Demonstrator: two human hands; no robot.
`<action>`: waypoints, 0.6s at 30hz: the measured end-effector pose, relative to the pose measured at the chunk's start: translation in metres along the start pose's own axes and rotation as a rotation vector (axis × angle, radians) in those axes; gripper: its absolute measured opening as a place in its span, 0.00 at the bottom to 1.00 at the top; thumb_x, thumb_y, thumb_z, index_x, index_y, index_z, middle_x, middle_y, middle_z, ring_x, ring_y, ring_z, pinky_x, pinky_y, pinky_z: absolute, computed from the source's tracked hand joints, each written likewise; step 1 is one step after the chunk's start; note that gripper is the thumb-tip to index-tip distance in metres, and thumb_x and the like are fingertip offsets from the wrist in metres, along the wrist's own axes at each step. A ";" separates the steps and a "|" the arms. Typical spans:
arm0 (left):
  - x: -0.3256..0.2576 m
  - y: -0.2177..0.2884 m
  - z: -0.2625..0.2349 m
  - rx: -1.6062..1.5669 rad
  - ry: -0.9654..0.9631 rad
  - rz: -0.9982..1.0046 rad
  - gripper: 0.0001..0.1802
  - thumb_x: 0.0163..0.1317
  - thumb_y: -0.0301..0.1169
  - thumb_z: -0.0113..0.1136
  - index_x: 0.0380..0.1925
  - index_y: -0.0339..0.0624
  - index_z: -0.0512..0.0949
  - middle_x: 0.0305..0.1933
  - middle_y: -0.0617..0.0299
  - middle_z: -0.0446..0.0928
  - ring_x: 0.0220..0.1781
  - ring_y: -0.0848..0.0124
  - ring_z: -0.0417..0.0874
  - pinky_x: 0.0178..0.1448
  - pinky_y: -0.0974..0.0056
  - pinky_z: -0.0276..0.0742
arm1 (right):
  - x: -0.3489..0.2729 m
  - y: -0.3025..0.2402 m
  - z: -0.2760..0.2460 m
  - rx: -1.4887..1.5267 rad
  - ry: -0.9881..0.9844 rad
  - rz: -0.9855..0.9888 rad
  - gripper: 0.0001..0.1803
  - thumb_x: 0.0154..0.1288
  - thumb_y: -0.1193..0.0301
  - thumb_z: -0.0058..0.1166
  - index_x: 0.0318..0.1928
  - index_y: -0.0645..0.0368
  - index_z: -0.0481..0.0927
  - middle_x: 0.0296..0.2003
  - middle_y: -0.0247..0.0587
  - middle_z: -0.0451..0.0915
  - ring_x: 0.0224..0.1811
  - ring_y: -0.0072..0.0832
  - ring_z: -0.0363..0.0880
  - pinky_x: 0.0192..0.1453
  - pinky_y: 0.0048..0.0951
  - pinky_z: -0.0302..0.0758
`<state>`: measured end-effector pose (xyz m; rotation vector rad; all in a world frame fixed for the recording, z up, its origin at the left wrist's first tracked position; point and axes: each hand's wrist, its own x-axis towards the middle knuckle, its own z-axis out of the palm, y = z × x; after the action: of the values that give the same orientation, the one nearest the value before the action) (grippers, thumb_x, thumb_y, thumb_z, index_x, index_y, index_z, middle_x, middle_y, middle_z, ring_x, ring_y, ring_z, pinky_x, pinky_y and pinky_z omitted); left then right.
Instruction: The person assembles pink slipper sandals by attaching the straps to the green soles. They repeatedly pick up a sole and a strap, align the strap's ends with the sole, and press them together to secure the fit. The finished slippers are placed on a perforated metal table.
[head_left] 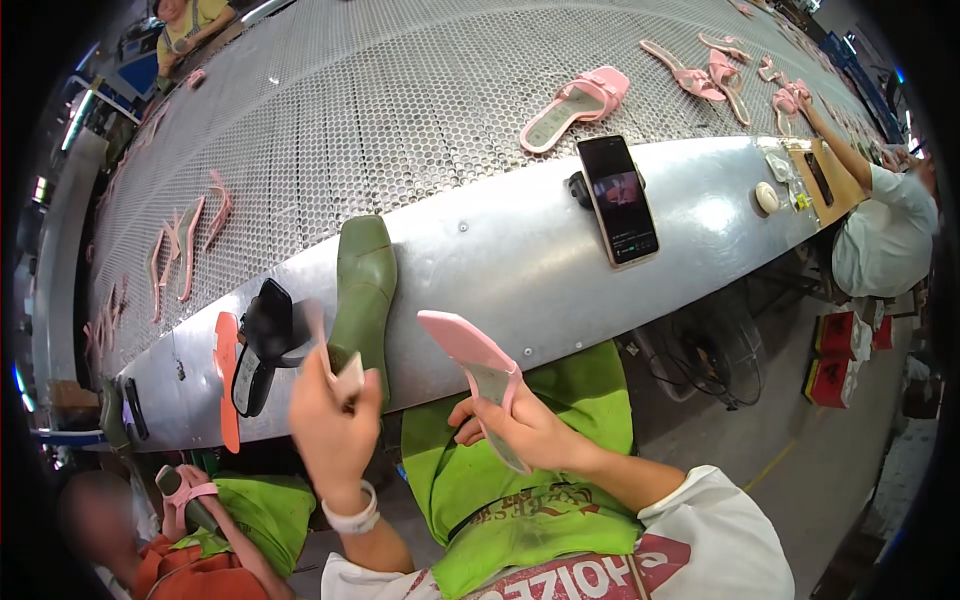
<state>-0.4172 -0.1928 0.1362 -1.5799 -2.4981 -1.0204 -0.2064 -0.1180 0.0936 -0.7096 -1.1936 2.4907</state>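
Note:
My right hand grips a pink square-toed sandal near its strap, with the toe pointing up and left and the pale insole hanging below my fingers. To its left, my left hand is raised and closed around a small whitish piece, whose kind I cannot make out. A blurred pinkish shape sticks up at that hand's fingertips. Just beyond it, a green shoe last lies on the metal ledge. Beside the last rest a black sandal and an orange sole-shaped strip.
A phone leans on a stand on the metal ledge. Beyond runs a mesh conveyor carrying a pink sandal and several others. Co-workers sit at left and right; the left one holds a pink-strapped last. A fan stands below.

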 end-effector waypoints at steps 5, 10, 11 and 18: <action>-0.007 -0.005 0.010 -0.242 -0.057 -0.277 0.19 0.55 0.26 0.64 0.47 0.33 0.74 0.40 0.53 0.80 0.39 0.73 0.80 0.42 0.65 0.74 | 0.006 0.011 -0.001 0.000 0.060 -0.090 0.37 0.74 0.57 0.45 0.72 0.58 0.43 0.54 0.47 0.68 0.51 0.30 0.75 0.54 0.34 0.76; -0.049 0.016 0.012 -0.877 0.100 -0.378 0.22 0.58 0.26 0.62 0.51 0.27 0.70 0.47 0.52 0.77 0.48 0.67 0.79 0.55 0.66 0.72 | 0.011 0.001 0.007 0.274 0.084 -0.181 0.44 0.70 0.52 0.51 0.72 0.59 0.41 0.60 0.47 0.62 0.56 0.30 0.71 0.59 0.34 0.73; -0.063 0.021 0.017 -0.752 0.139 -0.288 0.23 0.56 0.29 0.64 0.49 0.27 0.72 0.44 0.51 0.79 0.45 0.65 0.81 0.52 0.64 0.74 | 0.014 -0.001 0.013 0.302 0.105 -0.230 0.43 0.69 0.53 0.52 0.71 0.59 0.45 0.58 0.46 0.64 0.55 0.29 0.71 0.58 0.33 0.73; -0.103 0.018 0.019 -0.770 -0.305 -0.150 0.30 0.51 0.47 0.71 0.37 0.27 0.77 0.32 0.51 0.81 0.27 0.66 0.81 0.34 0.67 0.76 | 0.011 0.007 0.011 0.247 0.189 -0.134 0.28 0.60 0.63 0.61 0.56 0.61 0.66 0.46 0.39 0.74 0.46 0.24 0.73 0.49 0.29 0.74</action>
<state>-0.3460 -0.2606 0.0948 -1.8251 -2.5924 -2.0988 -0.2225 -0.1246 0.0904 -0.7511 -0.8215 2.3461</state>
